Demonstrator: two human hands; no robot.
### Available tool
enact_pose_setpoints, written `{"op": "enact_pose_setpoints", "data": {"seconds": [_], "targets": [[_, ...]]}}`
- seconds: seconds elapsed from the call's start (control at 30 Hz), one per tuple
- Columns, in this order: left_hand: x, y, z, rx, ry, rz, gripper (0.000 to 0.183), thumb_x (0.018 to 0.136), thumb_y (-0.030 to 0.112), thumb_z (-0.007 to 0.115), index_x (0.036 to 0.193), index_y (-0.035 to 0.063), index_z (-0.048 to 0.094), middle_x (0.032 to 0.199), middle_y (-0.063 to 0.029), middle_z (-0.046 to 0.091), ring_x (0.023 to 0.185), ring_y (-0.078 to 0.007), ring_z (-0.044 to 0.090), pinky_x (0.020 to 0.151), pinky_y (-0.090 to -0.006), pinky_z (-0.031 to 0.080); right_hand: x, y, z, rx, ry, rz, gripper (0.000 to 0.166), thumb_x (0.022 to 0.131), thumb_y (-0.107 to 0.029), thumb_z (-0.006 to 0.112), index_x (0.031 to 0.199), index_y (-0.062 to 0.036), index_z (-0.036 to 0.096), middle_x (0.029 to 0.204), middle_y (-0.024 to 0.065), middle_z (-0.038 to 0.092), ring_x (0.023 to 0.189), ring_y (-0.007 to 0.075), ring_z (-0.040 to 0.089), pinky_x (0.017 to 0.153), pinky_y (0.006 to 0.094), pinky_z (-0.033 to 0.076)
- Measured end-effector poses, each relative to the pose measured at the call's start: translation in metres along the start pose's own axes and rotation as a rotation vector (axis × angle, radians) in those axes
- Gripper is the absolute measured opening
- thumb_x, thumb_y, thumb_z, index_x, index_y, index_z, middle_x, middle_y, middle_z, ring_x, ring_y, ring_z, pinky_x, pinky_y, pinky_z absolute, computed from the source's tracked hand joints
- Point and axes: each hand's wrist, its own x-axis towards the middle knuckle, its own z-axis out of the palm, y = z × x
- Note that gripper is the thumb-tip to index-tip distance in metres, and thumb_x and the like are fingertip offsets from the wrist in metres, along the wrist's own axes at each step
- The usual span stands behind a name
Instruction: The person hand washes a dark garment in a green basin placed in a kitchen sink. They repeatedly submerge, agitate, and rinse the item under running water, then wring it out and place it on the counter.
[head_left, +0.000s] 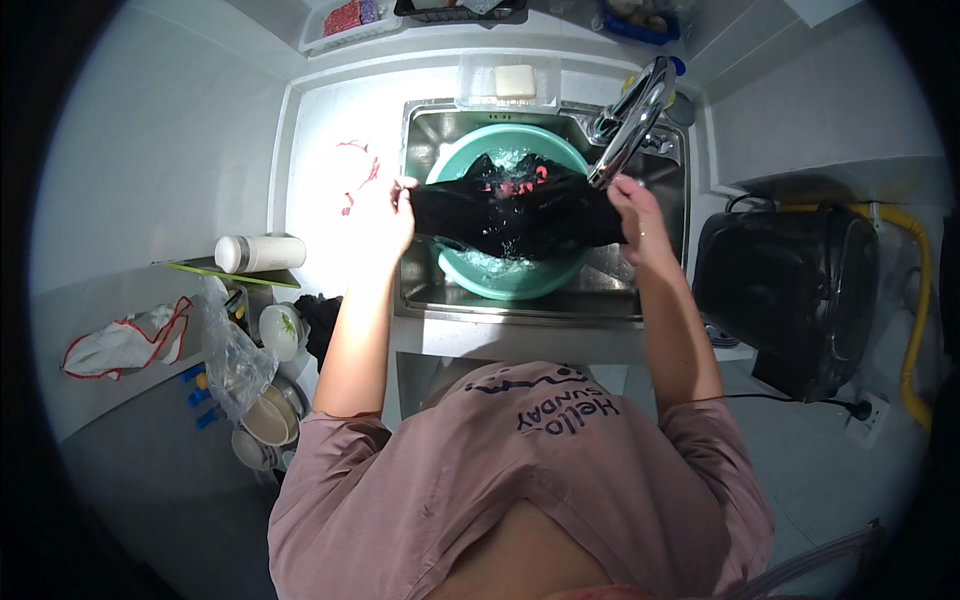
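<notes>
A wet black cloth garment (517, 217) with a red print is stretched across a green plastic basin (484, 279) that holds water. My left hand (405, 214) grips its left end near the sink's left rim. At the other end, my right hand (634, 214) holds the cloth beside the chrome faucet (634, 120). The basin stands in a stainless steel sink (427, 296). Part of the garment hangs down into the water, and its lower folds are hidden.
Behind the sink sits a clear plastic box (469, 82) with a pale block (514, 82). A white bottle (262, 254) lies at the left, above stacked bowls (279, 334). On the right stand a black appliance (787, 285) and a yellow hose (922, 300).
</notes>
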Motion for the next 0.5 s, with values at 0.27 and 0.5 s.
{"op": "enact_pose_setpoints", "data": {"seconds": [0.27, 0.5], "targets": [[0.012, -0.025, 0.117, -0.028, -0.033, 0.185, 0.031, 0.083, 0.002, 0.057, 0.112, 0.0110, 0.067, 0.102, -0.0117, 0.071, 0.100, -0.0307, 0.067, 0.089, -0.0415, 0.053, 0.043, 0.077, -0.005, -1.017, 0.058, -0.358, 0.053, 0.084, 0.000, 0.067, 0.133, -0.0204, 0.062, 0.120, 0.0191, 0.067, 0.106, 0.0349, 0.066, 0.093, 0.0399, 0.052], [0.019, -0.038, 0.276, 0.264, -0.548, -0.046, 0.046, 0.098, 0.019, 0.041, 0.141, 0.0067, 0.050, 0.154, -0.0138, 0.042, 0.112, -0.0331, 0.066, 0.092, -0.0451, 0.054, 0.109, 0.174, 0.036, -1.617, 0.146, -0.056, 0.055, 0.100, -0.029, 0.048, 0.152, -0.0404, 0.034, 0.152, 0.0296, 0.038, 0.091, 0.0455, 0.069, 0.078, 0.0500, 0.058]]}}
